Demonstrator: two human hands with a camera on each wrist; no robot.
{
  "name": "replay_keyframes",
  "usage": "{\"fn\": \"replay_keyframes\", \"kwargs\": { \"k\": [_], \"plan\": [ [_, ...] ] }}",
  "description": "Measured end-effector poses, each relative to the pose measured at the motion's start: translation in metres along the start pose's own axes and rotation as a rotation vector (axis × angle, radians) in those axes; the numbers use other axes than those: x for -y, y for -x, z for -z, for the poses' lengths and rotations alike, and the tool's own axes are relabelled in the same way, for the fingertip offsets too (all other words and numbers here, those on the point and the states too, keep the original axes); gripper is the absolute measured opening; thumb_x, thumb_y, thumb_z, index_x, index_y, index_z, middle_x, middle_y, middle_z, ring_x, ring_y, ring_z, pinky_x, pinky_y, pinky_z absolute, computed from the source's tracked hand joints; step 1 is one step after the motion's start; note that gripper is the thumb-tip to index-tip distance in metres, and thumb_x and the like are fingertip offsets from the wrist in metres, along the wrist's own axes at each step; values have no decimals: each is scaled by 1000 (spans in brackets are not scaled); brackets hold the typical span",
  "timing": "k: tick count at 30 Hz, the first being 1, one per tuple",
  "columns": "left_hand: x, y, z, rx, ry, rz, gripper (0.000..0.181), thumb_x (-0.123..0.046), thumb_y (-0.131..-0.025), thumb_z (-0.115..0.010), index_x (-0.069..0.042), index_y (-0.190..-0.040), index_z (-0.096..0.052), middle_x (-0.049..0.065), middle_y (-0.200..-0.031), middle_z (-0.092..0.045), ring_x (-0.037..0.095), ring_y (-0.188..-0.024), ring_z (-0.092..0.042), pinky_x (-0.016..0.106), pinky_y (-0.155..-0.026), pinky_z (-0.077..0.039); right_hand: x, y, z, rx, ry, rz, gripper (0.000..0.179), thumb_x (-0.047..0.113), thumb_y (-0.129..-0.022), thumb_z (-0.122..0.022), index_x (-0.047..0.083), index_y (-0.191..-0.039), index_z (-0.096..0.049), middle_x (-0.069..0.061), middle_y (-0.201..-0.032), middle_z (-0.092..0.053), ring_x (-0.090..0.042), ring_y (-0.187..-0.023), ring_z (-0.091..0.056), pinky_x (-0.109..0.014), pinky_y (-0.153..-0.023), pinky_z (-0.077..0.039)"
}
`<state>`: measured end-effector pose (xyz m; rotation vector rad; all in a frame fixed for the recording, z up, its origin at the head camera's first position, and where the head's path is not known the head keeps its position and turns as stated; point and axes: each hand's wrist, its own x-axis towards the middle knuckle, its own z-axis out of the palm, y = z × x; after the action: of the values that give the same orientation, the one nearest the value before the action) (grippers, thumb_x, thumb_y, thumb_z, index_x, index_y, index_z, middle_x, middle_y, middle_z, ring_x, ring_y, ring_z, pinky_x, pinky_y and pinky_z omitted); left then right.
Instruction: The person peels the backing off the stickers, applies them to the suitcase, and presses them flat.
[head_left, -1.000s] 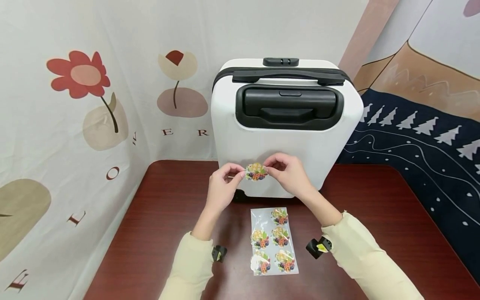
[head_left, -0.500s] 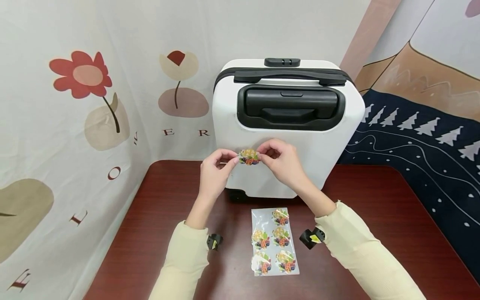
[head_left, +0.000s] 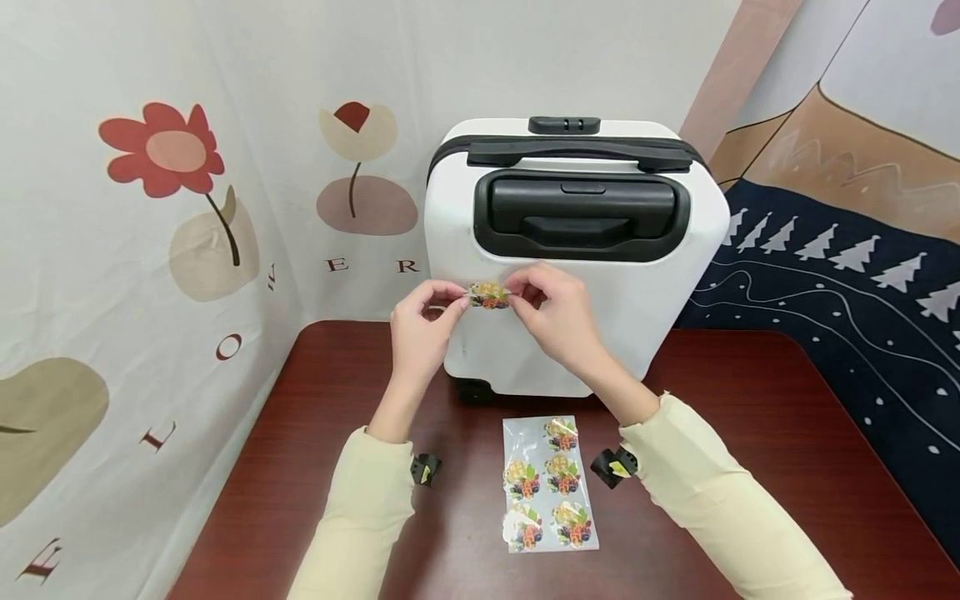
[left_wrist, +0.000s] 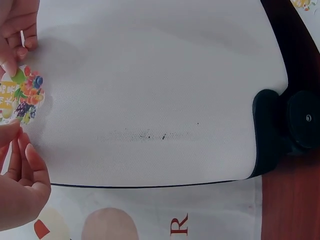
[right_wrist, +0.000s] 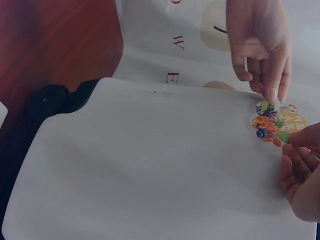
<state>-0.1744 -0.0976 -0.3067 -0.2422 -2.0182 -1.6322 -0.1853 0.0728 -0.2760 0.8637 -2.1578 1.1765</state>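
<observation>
A fruit-printed sticker (head_left: 488, 296) is stretched between both hands, close in front of the white suitcase (head_left: 555, 350). My left hand (head_left: 422, 329) pinches its left edge between thumb and fingertips. At the opposite edge, my right hand (head_left: 553, 317) pinches it the same way. In the left wrist view the sticker (left_wrist: 22, 95) shows berries, grapes and yellow lettering, with the left hand (left_wrist: 22, 180) below it and the right hand above. The right wrist view has the sticker (right_wrist: 275, 124) over the suitcase's upper area, its printed side outward.
On the red-brown table (head_left: 300, 467) lies a sheet of several similar stickers (head_left: 551, 483), in front of the suitcase. The suitcase has a black recessed handle (head_left: 581, 212) and a black wheel (head_left: 474, 389). A printed cloth (head_left: 360, 50) hangs behind.
Both hands have carried the sticker up and to the left along the suitcase front, toward the black handle recess. The sticker sheet stays where it was on the table.
</observation>
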Motion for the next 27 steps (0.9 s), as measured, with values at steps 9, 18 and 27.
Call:
{"fn": "replay_keyframes", "kwargs": {
  "k": [9,18,27],
  "plan": [
    [-5,-2,-1,-34,-30,-67,8,-4,-80,-68,2,-85,-65,11,-79,-64,16,-74,-56,21,-62,-44,-3,-3,-7,-67,89,171,11,-12,-76,-59,-2,-79,-62,-9,-73,-55,-16,-62,-49,-24,-54,-41],
    [2,-6,-2,-68,-50,-141,7,-3,-79,-69,0,-84,-66,10,-79,-64,16,-71,-56,21,-61,-44,-6,-4,-12,-78,134,234,10,-12,-76,-61,-3,-80,-60,-10,-73,-52,-17,-61,-48,-25,-54,-41],
    [3,-7,-5,-100,-114,-246,6,-1,-79,-68,1,-84,-65,11,-79,-62,18,-70,-56,26,-60,-45,-9,-5,-16,-100,308,341,10,-10,-78,-60,-1,-82,-59,-10,-78,-53,-20,-59,-53,-29,-50,-47]
  ]
}}
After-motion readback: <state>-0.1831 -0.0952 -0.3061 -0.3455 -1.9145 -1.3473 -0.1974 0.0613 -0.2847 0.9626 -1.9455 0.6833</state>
